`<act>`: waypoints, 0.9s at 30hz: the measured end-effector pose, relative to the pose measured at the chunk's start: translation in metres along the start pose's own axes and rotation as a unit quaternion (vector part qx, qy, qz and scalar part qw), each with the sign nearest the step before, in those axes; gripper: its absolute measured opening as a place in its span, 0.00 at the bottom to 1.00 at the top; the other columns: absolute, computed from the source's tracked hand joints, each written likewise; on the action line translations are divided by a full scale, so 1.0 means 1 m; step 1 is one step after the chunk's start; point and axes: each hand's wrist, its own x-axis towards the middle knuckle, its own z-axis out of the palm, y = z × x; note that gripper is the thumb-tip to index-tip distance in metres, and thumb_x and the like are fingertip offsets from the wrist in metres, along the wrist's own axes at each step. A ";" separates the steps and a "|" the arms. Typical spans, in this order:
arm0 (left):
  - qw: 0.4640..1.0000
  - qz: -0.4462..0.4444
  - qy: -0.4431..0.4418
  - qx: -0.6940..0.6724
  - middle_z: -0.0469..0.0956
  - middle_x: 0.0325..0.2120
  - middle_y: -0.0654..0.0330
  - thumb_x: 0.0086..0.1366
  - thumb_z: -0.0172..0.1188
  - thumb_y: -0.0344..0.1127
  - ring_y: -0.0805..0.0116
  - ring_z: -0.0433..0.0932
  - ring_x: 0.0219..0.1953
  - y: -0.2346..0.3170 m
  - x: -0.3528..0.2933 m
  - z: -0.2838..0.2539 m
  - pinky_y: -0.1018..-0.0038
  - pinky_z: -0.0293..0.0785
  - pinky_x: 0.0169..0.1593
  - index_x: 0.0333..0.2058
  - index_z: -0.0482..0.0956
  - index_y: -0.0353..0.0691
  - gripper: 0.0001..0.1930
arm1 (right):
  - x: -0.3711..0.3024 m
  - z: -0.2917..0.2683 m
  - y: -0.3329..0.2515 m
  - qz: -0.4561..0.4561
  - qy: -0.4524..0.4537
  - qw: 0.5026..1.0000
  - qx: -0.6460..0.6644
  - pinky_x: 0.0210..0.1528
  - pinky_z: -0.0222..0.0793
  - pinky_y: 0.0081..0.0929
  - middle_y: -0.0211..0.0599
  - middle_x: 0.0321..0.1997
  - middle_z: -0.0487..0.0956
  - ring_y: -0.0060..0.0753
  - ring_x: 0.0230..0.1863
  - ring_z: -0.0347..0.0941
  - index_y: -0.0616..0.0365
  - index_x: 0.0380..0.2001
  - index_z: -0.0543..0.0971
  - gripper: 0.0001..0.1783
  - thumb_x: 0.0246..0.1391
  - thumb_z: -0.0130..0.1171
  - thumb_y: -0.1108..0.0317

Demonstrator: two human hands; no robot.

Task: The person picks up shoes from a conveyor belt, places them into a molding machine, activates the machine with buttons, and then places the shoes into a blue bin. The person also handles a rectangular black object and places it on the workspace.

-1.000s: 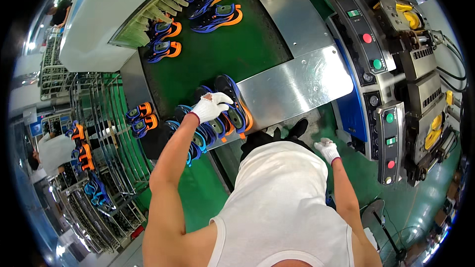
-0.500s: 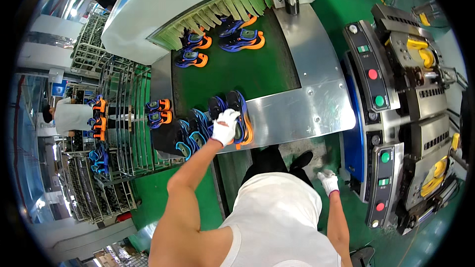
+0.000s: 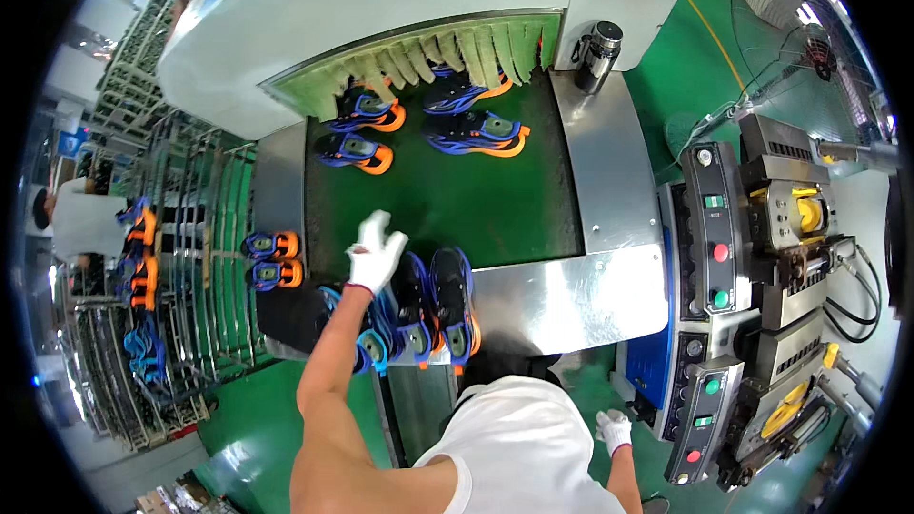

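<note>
From where I'm standing, the trouble is sitting along the near edge of the bench (image 3: 571,300): the dark shoes (image 3: 454,309) with blue-and-orange soles are lying side by side there, their lower ends seeming to poke past the edge, so a careless nudge could be tipping one to the floor. The light-blue shoes (image 3: 369,347) are crowding in just beside them, partly hidden under the left forearm, and a dragging sleeve-less arm or wrist could be knocking that tight row askew. Farther off, the blue-and-orange shoes (image 3: 476,136) are resting on the green belt (image 3: 466,205), the rearmost sitting under the fabric strips (image 3: 428,52); a strip catching on one could be turning it crooked, I'd judge. As for the grip, the left hand (image 3: 376,249), in a white glove, is hovering around the belt's near side with fingers well parted and nothing visible in it; whether it is brushing a shoe beneath, I can't tell. The right hand (image 3: 614,428), gloved too, is hanging low, well apart from the shoes, its fingers loosely bent and showing no object.
</note>
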 end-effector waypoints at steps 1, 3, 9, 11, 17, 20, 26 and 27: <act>0.994 -0.014 0.052 0.090 0.68 0.65 0.38 0.65 0.68 0.48 0.44 0.72 0.64 -0.023 0.027 -0.005 0.58 0.71 0.64 0.68 0.65 0.35 0.39 | -0.017 -0.003 -0.002 -0.006 0.010 1.000 -0.001 0.23 0.76 0.30 0.37 0.35 0.80 0.31 0.27 0.78 0.64 0.57 0.75 0.25 0.59 0.68 0.68; 0.977 -0.033 0.124 0.168 0.62 0.68 0.35 0.64 0.68 0.53 0.38 0.64 0.69 -0.041 0.097 -0.015 0.54 0.65 0.69 0.71 0.59 0.34 0.45 | -0.020 -0.015 0.019 0.057 -0.021 0.997 0.050 0.26 0.75 0.34 0.35 0.34 0.80 0.33 0.27 0.77 0.60 0.57 0.75 0.23 0.60 0.66 0.69; 0.975 -0.038 0.165 0.146 0.62 0.65 0.32 0.69 0.62 0.52 0.33 0.66 0.64 -0.098 0.228 -0.026 0.51 0.66 0.66 0.72 0.60 0.42 0.38 | -0.078 -0.040 0.092 0.014 0.063 0.989 -0.131 0.38 0.79 0.40 0.40 0.40 0.84 0.38 0.35 0.80 0.60 0.48 0.81 0.19 0.57 0.69 0.61; 0.973 -0.010 0.186 0.133 0.68 0.61 0.39 0.74 0.57 0.47 0.37 0.70 0.61 -0.109 0.250 -0.019 0.53 0.69 0.63 0.65 0.69 0.43 0.25 | -0.116 -0.029 0.072 0.071 0.073 0.994 -0.047 0.40 0.79 0.42 0.40 0.39 0.84 0.40 0.38 0.79 0.60 0.43 0.83 0.16 0.56 0.70 0.62; 0.960 0.017 0.164 0.228 0.78 0.50 0.54 0.76 0.55 0.46 0.48 0.80 0.48 -0.105 0.231 -0.041 0.56 0.76 0.50 0.50 0.80 0.47 0.13 | -0.069 -0.012 0.012 -0.072 0.058 0.956 -0.278 0.39 0.79 0.33 0.40 0.42 0.86 0.37 0.35 0.82 0.64 0.49 0.82 0.22 0.58 0.66 0.58; 0.972 0.020 0.093 0.213 0.79 0.46 0.52 0.71 0.60 0.39 0.46 0.80 0.46 -0.048 0.215 -0.037 0.56 0.76 0.49 0.45 0.82 0.44 0.09 | -0.061 0.050 -0.101 -0.251 0.050 0.933 -0.253 0.52 0.79 0.30 0.43 0.52 0.84 0.36 0.51 0.81 0.66 0.57 0.77 0.29 0.58 0.69 0.60; 0.956 0.283 -0.051 0.056 0.82 0.38 0.53 0.64 0.68 0.35 0.51 0.82 0.40 0.139 0.084 0.036 0.58 0.78 0.44 0.39 0.84 0.42 0.07 | -0.164 0.107 -0.319 -0.401 -0.058 0.904 -0.138 0.65 0.71 0.39 0.60 0.62 0.76 0.52 0.64 0.75 0.67 0.66 0.68 0.45 0.54 0.71 0.49; 0.943 0.317 -0.096 0.029 0.82 0.38 0.53 0.63 0.69 0.34 0.51 0.83 0.39 0.170 0.057 0.053 0.59 0.78 0.44 0.39 0.84 0.42 0.07 | -0.196 0.094 -0.357 -0.349 -0.097 0.907 -0.214 0.65 0.70 0.41 0.61 0.61 0.76 0.56 0.63 0.74 0.68 0.66 0.67 0.45 0.53 0.70 0.51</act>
